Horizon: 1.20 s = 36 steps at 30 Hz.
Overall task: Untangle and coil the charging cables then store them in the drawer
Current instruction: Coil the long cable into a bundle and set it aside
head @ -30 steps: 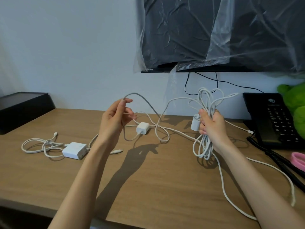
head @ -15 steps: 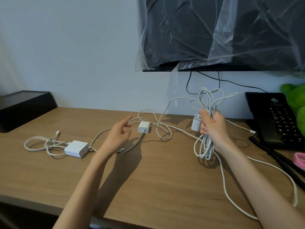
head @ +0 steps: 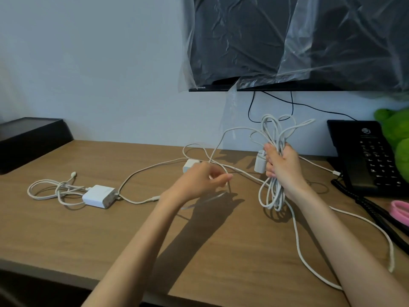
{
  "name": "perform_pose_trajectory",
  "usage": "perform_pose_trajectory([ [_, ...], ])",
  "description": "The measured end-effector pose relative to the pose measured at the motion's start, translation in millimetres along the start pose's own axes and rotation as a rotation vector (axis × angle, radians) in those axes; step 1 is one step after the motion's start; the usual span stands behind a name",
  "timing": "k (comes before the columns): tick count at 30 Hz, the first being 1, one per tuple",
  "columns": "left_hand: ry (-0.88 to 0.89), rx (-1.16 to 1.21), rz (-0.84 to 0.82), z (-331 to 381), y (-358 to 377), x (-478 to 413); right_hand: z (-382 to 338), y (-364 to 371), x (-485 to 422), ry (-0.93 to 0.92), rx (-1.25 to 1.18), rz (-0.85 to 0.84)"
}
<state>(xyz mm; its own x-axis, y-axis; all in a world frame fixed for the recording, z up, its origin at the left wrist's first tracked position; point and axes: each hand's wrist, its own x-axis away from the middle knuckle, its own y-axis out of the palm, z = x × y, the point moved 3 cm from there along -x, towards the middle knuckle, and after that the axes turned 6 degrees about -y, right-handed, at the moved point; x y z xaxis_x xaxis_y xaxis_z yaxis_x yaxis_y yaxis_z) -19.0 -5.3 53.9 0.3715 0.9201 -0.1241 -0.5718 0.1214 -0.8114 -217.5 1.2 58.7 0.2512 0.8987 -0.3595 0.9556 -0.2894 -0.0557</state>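
first-person view down onto a wooden desk (head: 66, 229) set against a pale wall. both bare forearms reach in from the bottom edge.

the right hand (head: 284, 168) is raised above the desk, right of centre, its fingers wrapped tight around a cable bundle (head: 272, 196) of white loops. loops fan out above the fist and hang below it, down to the desk or just above it. a white plug (head: 259, 166) sits against the thumb side of the fist. one long tail (head: 365, 222) trails from the bundle across the desk towards the near right edge.

the left hand (head: 199, 180) hovers low over the middle of the desk, fingers curled, thumb and forefinger pinched on a loose strand (head: 229, 187) of white cable. this area is blurred. a small charger cube (head: 188, 166) lies on the desk just behind the knuckles, amid a few looping white strands.

to the left, well apart from both hands, a flat white power adapter (head: 99, 196) lies beside a slack coil (head: 51, 189) of white cable.

a black box (head: 31, 138) sits at the far left. a black telephone (head: 371, 160) stands at the right, with a green plush toy (head: 396, 134) behind it. a dark screen (head: 243, 41) covered in clear plastic hangs on the wall above.
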Motion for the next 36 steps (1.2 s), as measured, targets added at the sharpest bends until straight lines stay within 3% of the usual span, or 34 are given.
perform_pose_trajectory([
  [4, -0.134, -0.288, 0.072, -1, 29, -22, 0, -3, -2, 0.002, -0.029, 0.015],
  [7, -0.207, -0.293, 0.170, -9, 39, -25, 3, -6, -4, -0.002, -0.028, 0.016],
  [12, -0.186, -0.078, 0.203, -25, 36, -24, 6, -2, -5, 0.003, 0.007, -0.008],
  [20, 0.117, 0.418, 0.111, -5, -3, 6, -3, 8, 6, -0.070, 0.098, -0.136],
  [24, 0.164, 0.586, 0.122, 6, -20, 16, -9, 19, 11, -0.128, 0.113, -0.212],
  [27, 0.116, 0.679, 0.234, 4, -27, 15, -6, 23, 12, -0.126, 0.114, -0.251],
  [31, -0.080, 0.796, 0.468, -23, -33, 9, -5, 19, 9, -0.097, 0.073, -0.249],
  [36, -0.177, 0.626, 0.632, -36, -30, 13, -7, 11, 4, -0.110, 0.119, -0.212],
])
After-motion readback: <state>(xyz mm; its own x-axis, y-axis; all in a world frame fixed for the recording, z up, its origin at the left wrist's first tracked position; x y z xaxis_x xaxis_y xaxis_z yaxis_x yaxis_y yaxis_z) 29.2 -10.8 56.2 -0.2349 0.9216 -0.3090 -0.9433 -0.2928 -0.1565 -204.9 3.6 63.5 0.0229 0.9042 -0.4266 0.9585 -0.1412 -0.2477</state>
